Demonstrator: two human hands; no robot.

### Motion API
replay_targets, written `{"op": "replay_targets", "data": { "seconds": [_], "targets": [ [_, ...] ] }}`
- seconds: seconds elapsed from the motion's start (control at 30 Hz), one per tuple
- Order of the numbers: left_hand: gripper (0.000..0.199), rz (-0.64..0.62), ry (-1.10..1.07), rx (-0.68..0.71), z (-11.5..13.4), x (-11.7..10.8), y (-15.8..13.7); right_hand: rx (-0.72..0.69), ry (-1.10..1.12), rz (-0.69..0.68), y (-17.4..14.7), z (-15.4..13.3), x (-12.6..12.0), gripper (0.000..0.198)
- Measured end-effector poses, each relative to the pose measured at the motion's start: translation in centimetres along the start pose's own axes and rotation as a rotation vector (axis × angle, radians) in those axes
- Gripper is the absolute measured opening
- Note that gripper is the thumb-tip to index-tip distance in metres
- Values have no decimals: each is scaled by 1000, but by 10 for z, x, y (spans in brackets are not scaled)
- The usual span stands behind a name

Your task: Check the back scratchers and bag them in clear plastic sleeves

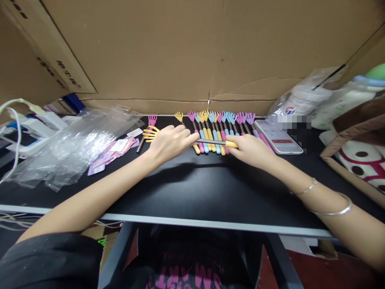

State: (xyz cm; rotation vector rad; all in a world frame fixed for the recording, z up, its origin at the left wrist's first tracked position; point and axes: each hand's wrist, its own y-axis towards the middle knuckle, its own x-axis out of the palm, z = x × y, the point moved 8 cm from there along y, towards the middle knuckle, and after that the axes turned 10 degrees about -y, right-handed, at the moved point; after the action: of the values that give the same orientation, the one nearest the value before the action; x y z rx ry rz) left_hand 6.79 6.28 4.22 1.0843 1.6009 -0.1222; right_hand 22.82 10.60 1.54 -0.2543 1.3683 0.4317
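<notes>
A back scratcher (212,141) with a dark rod is held level above the black table. My left hand (173,140) is closed round its rod near the yellow claw-shaped head, which sticks out to the left. My right hand (248,148) grips its yellow handle. Behind it, a row of back scratchers (214,132) in pink, blue, yellow and purple lies side by side, heads toward the cardboard wall. Left of my left hand lies a pink-headed piece (152,120) with a bare dark rod; no handle shows on it.
Clear plastic bags (69,140) and small printed cards (114,152) cover the table's left side, near white cables (18,132). At right are a phone (279,138), a cup in a bag (306,98) and a cloth bag (355,140). A cardboard wall (186,52) closes off the back.
</notes>
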Motion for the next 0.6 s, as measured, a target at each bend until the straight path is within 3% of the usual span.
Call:
{"op": "replay_targets", "data": {
  "seconds": [0.2, 0.4, 0.6],
  "targets": [
    [39, -13, -70, -3, -2, -1, -1, -131, 283, -156, -3, -7, 7, 22],
    [37, 0, -111, 35, 3, -4, -2, -231, 490, -347, -8, -16, 14, 34],
    [34, -11, -16, 75, 8, 0, -1, -134, 329, -209, -4, -9, 14, 24]
  ]
}}
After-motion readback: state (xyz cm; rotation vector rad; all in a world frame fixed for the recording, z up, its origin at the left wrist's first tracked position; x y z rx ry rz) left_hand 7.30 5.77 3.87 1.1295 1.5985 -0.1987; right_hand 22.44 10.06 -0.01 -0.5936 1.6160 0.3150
